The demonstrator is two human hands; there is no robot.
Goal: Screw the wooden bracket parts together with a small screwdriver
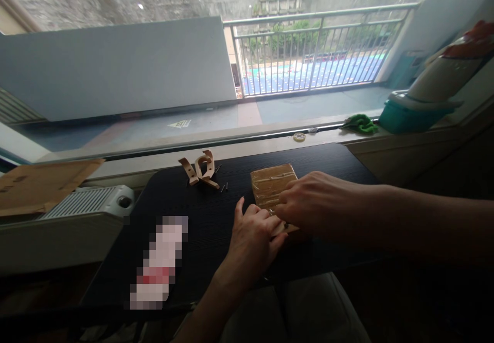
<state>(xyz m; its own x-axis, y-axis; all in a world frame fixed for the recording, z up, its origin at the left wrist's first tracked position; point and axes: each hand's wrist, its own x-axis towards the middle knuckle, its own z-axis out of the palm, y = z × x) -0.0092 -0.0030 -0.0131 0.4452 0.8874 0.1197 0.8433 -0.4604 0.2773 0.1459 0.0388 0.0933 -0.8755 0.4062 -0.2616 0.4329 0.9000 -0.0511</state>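
Observation:
A small cardboard box (270, 178) wrapped in clear tape sits on the dark table under both hands. My left hand (252, 230) is closed at the box's near side, its fingers and thumb around a small light wooden piece (284, 227) with a dark spot on it. Most of that piece is covered by the fingers. My right hand (309, 199) reaches in from the right and is closed just above it, with its fingertips down near the left fingers. Whatever the right fingers grip is hidden. Several curved wooden pieces (200, 168) with holes lie farther back, beside loose screws (224, 187).
The black table (204, 230) stands against a windowsill. A blurred-out pale item (162, 260) lies on its left. On the sill are a tape roll (299, 137), a green cloth (360, 123) and a teal container (412, 114). A radiator (88, 201) with cardboard (42, 183) stands left.

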